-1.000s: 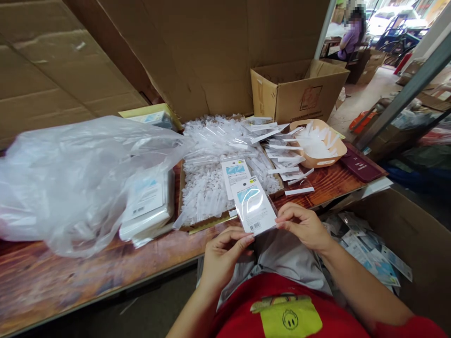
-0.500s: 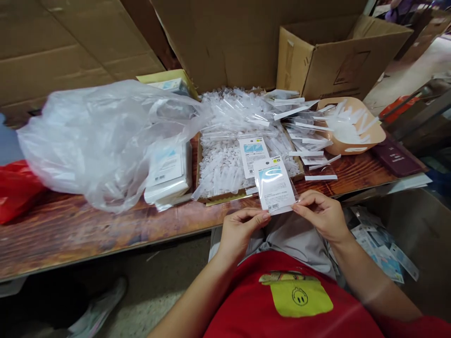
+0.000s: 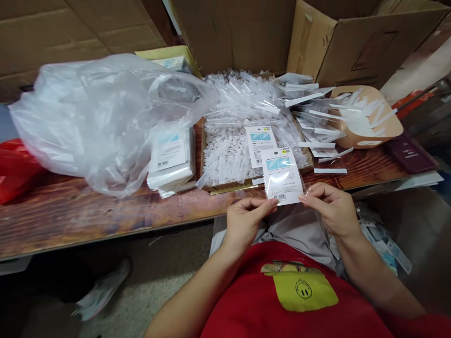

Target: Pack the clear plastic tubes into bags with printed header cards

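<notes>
Between both hands I hold a clear plastic packet with a printed card (image 3: 283, 176) in it, blue and white with a barcode at its lower edge. My left hand (image 3: 246, 223) pinches its near left corner between thumb and fingers. At the near right corner, my right hand (image 3: 333, 206) pinches it the same way. Just beyond lies a similar printed card (image 3: 261, 145), on a shallow cardboard tray (image 3: 203, 159) heaped with small translucent white plastic pieces (image 3: 229, 141). The held packet overlaps the tray's near edge in view.
Left of the tray sit a stack of carded packets (image 3: 171, 157) and a big clear plastic bag (image 3: 95, 122). To the right are loose clear sleeves with white strips (image 3: 317, 145), a peach bin (image 3: 391, 134) of strips and a maroon case (image 3: 410, 155). A cardboard box (image 3: 352, 51) stands behind.
The camera view has shifted, so the table's things sit higher in the picture. Both hands still hold the packet by its near corners; the glare on it has moved.
</notes>
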A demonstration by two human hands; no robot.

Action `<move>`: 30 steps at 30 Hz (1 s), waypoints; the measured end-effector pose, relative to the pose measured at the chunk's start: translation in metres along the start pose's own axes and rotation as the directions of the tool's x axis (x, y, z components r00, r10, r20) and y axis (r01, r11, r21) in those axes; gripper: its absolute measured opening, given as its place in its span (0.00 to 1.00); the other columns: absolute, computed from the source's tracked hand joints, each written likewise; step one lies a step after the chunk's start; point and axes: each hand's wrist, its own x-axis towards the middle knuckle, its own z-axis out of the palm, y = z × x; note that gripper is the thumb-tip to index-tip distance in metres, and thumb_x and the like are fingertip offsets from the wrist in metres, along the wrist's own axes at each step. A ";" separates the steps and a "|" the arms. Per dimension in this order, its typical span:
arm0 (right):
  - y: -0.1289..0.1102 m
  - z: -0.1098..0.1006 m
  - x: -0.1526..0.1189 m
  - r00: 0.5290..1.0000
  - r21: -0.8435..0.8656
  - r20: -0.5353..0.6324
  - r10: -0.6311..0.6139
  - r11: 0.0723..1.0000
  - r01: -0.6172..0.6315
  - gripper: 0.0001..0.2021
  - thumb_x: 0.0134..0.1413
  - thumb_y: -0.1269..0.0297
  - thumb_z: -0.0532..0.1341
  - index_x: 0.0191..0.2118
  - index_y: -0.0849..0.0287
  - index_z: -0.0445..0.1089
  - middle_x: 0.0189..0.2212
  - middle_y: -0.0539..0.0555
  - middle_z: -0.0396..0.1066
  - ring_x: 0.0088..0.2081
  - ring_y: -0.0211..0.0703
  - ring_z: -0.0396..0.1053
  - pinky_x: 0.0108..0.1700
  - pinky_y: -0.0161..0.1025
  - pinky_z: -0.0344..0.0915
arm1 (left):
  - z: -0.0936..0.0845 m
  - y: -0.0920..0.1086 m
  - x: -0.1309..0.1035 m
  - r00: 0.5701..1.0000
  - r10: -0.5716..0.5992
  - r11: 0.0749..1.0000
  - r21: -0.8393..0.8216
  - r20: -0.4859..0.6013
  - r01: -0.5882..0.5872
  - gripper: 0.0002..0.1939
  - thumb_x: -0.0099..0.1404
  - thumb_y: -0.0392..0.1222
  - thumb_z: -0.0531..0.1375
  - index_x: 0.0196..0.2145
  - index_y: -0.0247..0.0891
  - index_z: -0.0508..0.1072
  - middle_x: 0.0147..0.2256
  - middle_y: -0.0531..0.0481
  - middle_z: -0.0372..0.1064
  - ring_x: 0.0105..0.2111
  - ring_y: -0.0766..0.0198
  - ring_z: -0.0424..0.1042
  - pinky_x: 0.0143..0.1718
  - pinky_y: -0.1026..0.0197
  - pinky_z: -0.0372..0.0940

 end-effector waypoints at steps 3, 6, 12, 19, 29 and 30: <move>-0.001 0.001 0.001 0.998 -0.007 -0.028 0.053 0.999 -0.053 0.10 0.39 0.63 0.75 0.20 0.56 0.74 0.25 0.50 0.73 0.29 0.38 0.69 0.34 0.37 0.63 | 0.001 -0.001 0.001 1.000 -0.013 1.000 -0.024 0.001 0.014 0.12 0.42 0.41 0.79 0.19 0.37 0.80 0.23 0.49 0.80 0.24 0.71 0.76 0.31 0.71 0.71; -0.003 0.003 0.001 0.995 -0.017 -0.045 0.085 0.996 -0.085 0.11 0.38 0.64 0.74 0.18 0.56 0.73 0.24 0.49 0.72 0.29 0.38 0.67 0.34 0.37 0.62 | 0.003 0.000 0.001 1.000 -0.026 0.999 -0.029 -0.005 0.026 0.12 0.41 0.39 0.79 0.18 0.37 0.79 0.22 0.49 0.79 0.23 0.71 0.76 0.31 0.70 0.71; -0.006 0.005 0.001 0.995 -0.033 -0.050 0.091 0.995 -0.093 0.12 0.38 0.63 0.72 0.17 0.57 0.70 0.23 0.48 0.70 0.29 0.38 0.66 0.35 0.38 0.61 | 0.006 0.002 0.002 0.999 -0.048 0.999 -0.018 -0.027 0.047 0.14 0.40 0.40 0.78 0.17 0.36 0.77 0.22 0.49 0.78 0.23 0.70 0.75 0.30 0.69 0.71; -0.004 0.007 0.003 0.996 -0.058 -0.067 0.064 0.996 -0.068 0.12 0.38 0.63 0.71 0.17 0.56 0.68 0.24 0.49 0.70 0.29 0.39 0.66 0.34 0.38 0.61 | 0.007 0.001 0.004 0.998 -0.043 0.999 0.018 -0.054 0.044 0.17 0.39 0.43 0.79 0.18 0.35 0.74 0.22 0.48 0.78 0.24 0.66 0.76 0.32 0.64 0.72; -0.005 0.009 0.004 0.994 -0.089 -0.078 0.075 0.993 -0.082 0.11 0.39 0.62 0.70 0.18 0.56 0.68 0.24 0.49 0.70 0.29 0.39 0.65 0.34 0.39 0.60 | 0.010 0.007 0.003 0.991 -0.120 0.991 -0.069 -0.059 0.116 0.24 0.32 0.43 0.81 0.17 0.35 0.69 0.22 0.50 0.77 0.23 0.65 0.77 0.30 0.64 0.73; -0.005 0.010 0.004 0.994 -0.091 -0.079 0.081 0.992 -0.088 0.11 0.39 0.61 0.70 0.18 0.56 0.67 0.24 0.49 0.70 0.28 0.38 0.65 0.34 0.39 0.60 | 0.011 0.008 0.003 0.990 -0.128 0.989 -0.075 -0.055 0.124 0.24 0.32 0.43 0.81 0.17 0.35 0.69 0.22 0.50 0.77 0.22 0.66 0.77 0.30 0.64 0.73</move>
